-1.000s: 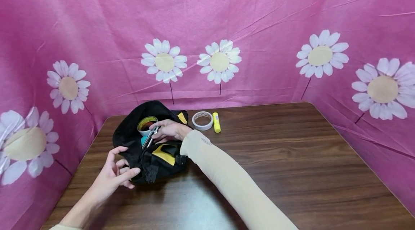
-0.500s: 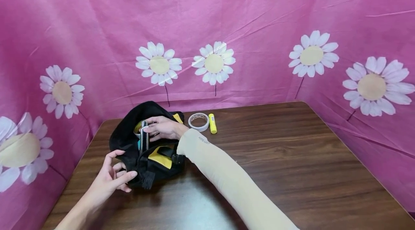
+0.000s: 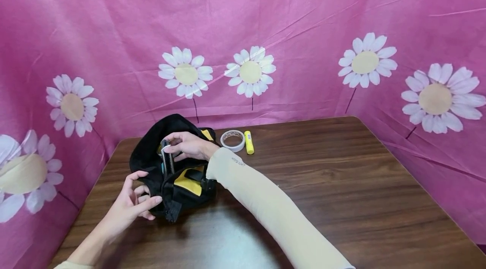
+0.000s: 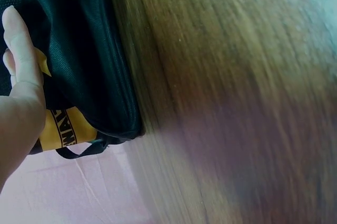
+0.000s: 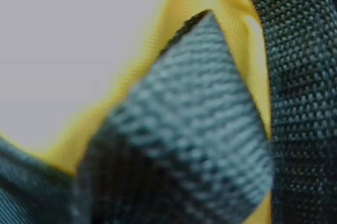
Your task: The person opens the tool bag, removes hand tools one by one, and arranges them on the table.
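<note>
A black tool bag [image 3: 152,144] with yellow patches lies on its side at the table's left, its mouth facing up. My left hand [image 3: 130,201] holds the bag's near left edge, thumb in front; in the left wrist view, this hand [image 4: 23,71] lies along the dark fabric. Inside the mouth my right hand [image 3: 190,146] pinches a slim silver-and-black box cutter [image 3: 167,161] with a ridged strip, standing nearly upright. Behind it a roll of tape is mostly hidden. Close-up webbing [image 5: 195,113] and yellow fabric fill the right wrist view, with no hand showing.
A white tape roll [image 3: 233,148] and a yellow glue stick [image 3: 249,142] sit right of the bag, beyond my right forearm. The brown wooden table [image 3: 322,168] meets a pink flowered cloth [image 3: 303,16] at its back and sides.
My right hand has shifted slightly left and tilted the box cutter from leaning to nearly upright, covering more of the tape roll inside the bag. My left hand keeps its place on the bag.
</note>
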`<state>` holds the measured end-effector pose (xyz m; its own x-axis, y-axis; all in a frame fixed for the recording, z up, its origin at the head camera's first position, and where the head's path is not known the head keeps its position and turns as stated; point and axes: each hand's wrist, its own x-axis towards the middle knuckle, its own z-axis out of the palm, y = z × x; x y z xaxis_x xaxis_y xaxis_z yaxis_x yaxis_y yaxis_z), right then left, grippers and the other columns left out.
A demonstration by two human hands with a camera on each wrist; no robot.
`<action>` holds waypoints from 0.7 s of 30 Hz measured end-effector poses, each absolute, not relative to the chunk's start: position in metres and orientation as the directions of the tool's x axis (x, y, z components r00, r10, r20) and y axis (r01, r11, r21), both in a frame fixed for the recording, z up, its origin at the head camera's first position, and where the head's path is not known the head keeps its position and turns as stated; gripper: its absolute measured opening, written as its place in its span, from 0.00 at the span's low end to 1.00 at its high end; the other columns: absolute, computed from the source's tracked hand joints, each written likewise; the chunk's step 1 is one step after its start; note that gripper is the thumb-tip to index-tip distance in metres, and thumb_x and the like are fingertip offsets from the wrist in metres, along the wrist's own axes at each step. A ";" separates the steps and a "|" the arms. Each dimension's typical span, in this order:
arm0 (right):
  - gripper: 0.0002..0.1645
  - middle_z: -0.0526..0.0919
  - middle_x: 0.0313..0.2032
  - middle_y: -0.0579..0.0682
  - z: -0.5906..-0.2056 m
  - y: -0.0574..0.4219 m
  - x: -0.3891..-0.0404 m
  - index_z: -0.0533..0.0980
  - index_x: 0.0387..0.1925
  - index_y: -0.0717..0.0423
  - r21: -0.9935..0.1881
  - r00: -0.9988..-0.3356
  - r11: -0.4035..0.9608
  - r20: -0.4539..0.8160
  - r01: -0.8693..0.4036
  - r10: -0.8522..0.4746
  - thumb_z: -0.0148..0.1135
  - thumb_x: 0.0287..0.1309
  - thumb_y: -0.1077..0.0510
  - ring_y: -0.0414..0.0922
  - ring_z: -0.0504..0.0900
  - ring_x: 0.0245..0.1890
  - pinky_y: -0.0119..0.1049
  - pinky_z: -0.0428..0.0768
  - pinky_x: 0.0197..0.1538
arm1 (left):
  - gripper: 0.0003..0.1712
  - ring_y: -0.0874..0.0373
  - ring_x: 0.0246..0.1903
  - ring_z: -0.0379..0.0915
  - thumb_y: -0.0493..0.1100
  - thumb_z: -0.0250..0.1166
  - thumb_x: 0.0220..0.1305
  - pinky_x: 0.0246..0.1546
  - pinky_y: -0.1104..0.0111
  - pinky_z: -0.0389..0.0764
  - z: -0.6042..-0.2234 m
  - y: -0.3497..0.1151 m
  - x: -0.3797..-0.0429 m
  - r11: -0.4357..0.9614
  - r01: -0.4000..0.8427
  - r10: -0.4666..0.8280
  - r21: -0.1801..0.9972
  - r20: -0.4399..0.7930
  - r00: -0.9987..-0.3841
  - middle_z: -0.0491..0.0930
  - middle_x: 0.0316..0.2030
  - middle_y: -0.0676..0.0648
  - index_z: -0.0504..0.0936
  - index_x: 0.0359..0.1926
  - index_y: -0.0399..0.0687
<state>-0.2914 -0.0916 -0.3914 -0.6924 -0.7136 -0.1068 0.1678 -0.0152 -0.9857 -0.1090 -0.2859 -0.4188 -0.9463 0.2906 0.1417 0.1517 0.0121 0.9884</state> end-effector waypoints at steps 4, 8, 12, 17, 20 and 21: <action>0.19 0.81 0.42 0.49 -0.381 -0.088 -0.290 0.75 0.59 0.60 -0.991 -0.686 0.000 -0.091 0.132 -0.722 0.64 0.67 0.66 0.44 0.83 0.40 0.44 0.86 0.45 | 0.42 0.60 0.24 0.79 0.22 0.61 0.66 0.21 0.49 0.85 -0.419 -0.285 -0.110 0.015 0.153 0.292 0.988 0.142 -0.946 0.75 0.33 0.53 0.46 0.67 0.48; 0.17 0.82 0.42 0.49 -0.368 -0.083 -0.288 0.77 0.56 0.60 -0.994 -0.673 0.012 -0.082 0.108 -0.735 0.64 0.67 0.67 0.43 0.83 0.42 0.44 0.86 0.46 | 0.42 0.59 0.28 0.81 0.22 0.61 0.65 0.20 0.50 0.85 -0.419 -0.284 -0.112 0.015 0.161 0.297 0.987 0.149 -0.943 0.78 0.37 0.51 0.45 0.68 0.47; 0.17 0.82 0.43 0.49 -0.354 -0.079 -0.286 0.76 0.56 0.61 -0.996 -0.661 0.031 -0.080 0.085 -0.746 0.63 0.67 0.68 0.42 0.82 0.42 0.45 0.86 0.47 | 0.43 0.60 0.30 0.82 0.21 0.60 0.65 0.20 0.51 0.84 -0.419 -0.284 -0.113 0.008 0.169 0.299 0.986 0.159 -0.941 0.78 0.37 0.52 0.42 0.68 0.43; 0.18 0.82 0.43 0.49 -0.333 -0.074 -0.284 0.76 0.57 0.61 -0.998 -0.665 0.043 -0.063 0.047 -0.744 0.63 0.67 0.68 0.42 0.81 0.42 0.48 0.85 0.48 | 0.43 0.60 0.29 0.81 0.21 0.60 0.65 0.20 0.51 0.84 -0.420 -0.284 -0.112 0.002 0.168 0.298 0.986 0.160 -0.941 0.77 0.36 0.52 0.42 0.68 0.43; 0.19 0.82 0.44 0.49 -0.319 -0.069 -0.283 0.76 0.57 0.60 -0.999 -0.671 0.040 -0.054 0.036 -0.740 0.63 0.67 0.68 0.43 0.82 0.41 0.46 0.86 0.45 | 0.43 0.60 0.29 0.81 0.22 0.60 0.65 0.20 0.51 0.84 -0.420 -0.284 -0.112 0.000 0.166 0.299 0.986 0.158 -0.941 0.77 0.36 0.52 0.41 0.68 0.42; 0.18 0.82 0.44 0.50 -0.314 -0.067 -0.283 0.76 0.57 0.61 -0.999 -0.673 0.037 -0.051 0.036 -0.738 0.63 0.67 0.68 0.43 0.82 0.41 0.46 0.86 0.45 | 0.43 0.60 0.29 0.81 0.22 0.60 0.65 0.20 0.51 0.85 -0.420 -0.284 -0.112 -0.001 0.164 0.303 0.986 0.157 -0.940 0.77 0.36 0.52 0.41 0.68 0.42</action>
<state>-0.2826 -0.0669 -0.3139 -0.6731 -0.7378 -0.0515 0.0360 0.0368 -0.9987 -0.1121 -0.2841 -0.4203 -0.9400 0.3031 0.1567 0.1642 -0.0007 0.9864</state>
